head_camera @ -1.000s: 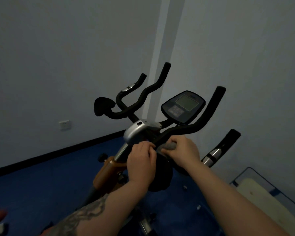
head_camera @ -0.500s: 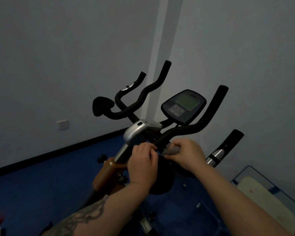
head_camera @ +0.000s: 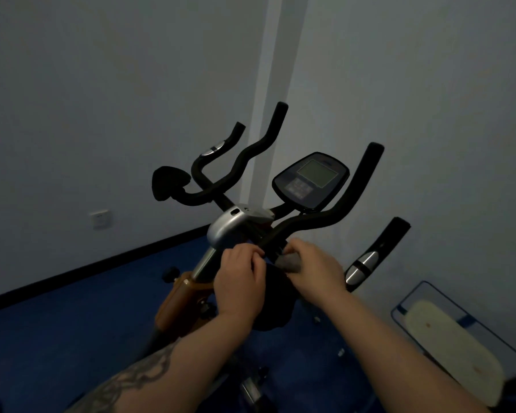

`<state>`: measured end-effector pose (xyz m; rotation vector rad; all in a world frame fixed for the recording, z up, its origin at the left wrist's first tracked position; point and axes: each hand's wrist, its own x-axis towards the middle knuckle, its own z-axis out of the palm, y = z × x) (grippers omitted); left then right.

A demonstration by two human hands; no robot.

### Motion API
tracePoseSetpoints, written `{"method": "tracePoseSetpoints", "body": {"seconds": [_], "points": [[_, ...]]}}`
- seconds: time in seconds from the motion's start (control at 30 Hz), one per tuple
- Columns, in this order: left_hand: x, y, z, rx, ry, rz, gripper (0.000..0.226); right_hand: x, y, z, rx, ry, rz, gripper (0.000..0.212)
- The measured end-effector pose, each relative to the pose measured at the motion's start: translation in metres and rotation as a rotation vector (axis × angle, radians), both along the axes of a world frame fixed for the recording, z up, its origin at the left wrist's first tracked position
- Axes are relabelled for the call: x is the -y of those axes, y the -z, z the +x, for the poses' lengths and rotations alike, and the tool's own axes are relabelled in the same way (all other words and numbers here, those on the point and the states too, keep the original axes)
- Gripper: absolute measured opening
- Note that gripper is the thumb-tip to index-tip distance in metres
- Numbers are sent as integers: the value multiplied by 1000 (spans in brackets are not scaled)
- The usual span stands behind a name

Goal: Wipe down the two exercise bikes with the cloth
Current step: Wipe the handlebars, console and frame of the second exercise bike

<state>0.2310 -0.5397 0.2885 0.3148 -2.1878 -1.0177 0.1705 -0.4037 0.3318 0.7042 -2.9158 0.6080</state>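
Dim grey walls (head_camera: 102, 84), black skirting (head_camera: 87, 271), blue floor (head_camera: 57, 338), white wall socket (head_camera: 101, 219).

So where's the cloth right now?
In the head view, the grey cloth sits low in the middle, pinched by the right hand against the bike's handlebar stem, beside the left hand, below the console.

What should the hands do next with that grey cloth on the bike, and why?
Probably slide the cloth up along the black handlebar toward its raised end. The right hand grips the cloth down where the bar meets the silver stem cover, and the left hand is curled close beside it, so the long upper stretch of bar has no cloth on it yet.
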Motion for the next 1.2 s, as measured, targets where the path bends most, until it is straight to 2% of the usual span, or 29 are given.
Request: {"method": "tracePoseSetpoints", "body": {"seconds": [0.13, 0.2, 0.33, 0.47, 0.53, 0.63, 0.87, 1.03, 1.2], "points": [[0, 2, -1, -14, -9, 3, 21, -24, -5, -5, 76, 10, -122, 37], [1, 3, -2, -13, -11, 0, 21, -16, -9, -11, 54, 57, -122, 44], [1, 4, -1, -13, -10, -2, 21, 8, -5, -9, 27, 70, -203, 30], [1, 4, -2, -14, -8, 4, 22, -12, 4, -5, -26, -24, -163, 15], [1, 4, -2, -15, -8, -2, 21, -11, 1, -10, 14, -14, -166, 20], [1, 3, -2, -9, -4, -3, 21, 6, -6, -19, 114, 40, -284, 25], [2, 3, -3, -29, -7, -5, 21, -6, -17, -26, 139, -20, -40, 32], [1, 2, -2, -23, -6, 2, 23, 3, -7, -15, 14, -60, -92, 23], [0, 1, -1, -34, -12, 0, 22, -6, -13, -24, 61, -102, -43, 25]]}}
